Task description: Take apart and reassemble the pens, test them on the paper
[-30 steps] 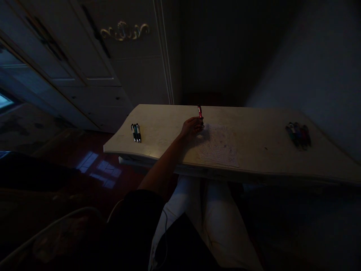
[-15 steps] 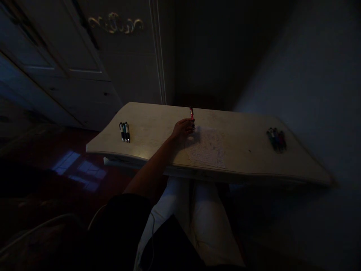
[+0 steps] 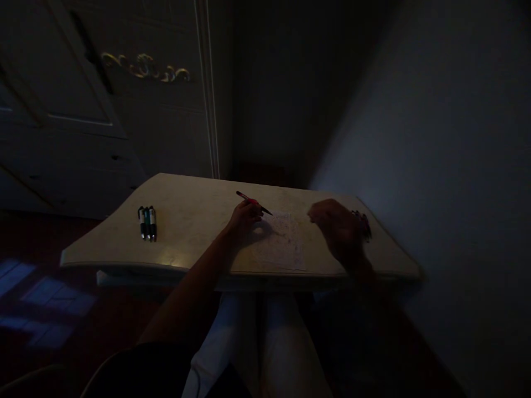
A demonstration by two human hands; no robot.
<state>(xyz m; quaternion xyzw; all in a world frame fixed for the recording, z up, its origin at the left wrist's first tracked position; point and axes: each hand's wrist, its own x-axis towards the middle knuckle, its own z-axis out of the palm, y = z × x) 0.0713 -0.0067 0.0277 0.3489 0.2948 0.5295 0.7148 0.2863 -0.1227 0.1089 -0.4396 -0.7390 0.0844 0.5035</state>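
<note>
My left hand (image 3: 244,218) is closed on a red pen (image 3: 244,197). The pen lies slanted in the fingers, its dark tip pointing right and down over the paper. Below and to the right of that hand is a sheet of paper (image 3: 286,246) covered with markings, flat on the table (image 3: 194,221). My right hand (image 3: 336,221) hangs in the air right of the paper, its fingers bent towards the left. Motion and darkness smear those fingers, so whether they hold anything does not show.
Several pens (image 3: 147,224) with white and dark barrels lie side by side on the table's left. Another group of pens (image 3: 364,225) rests at the right end, partly hidden by my right hand. A cabinet (image 3: 166,127) stands behind, and a wall (image 3: 435,166) borders the right.
My right hand has come into view from the right. In my left hand the red pen has gone from upright to slanted. The view has shifted, putting the table lower and further left.
</note>
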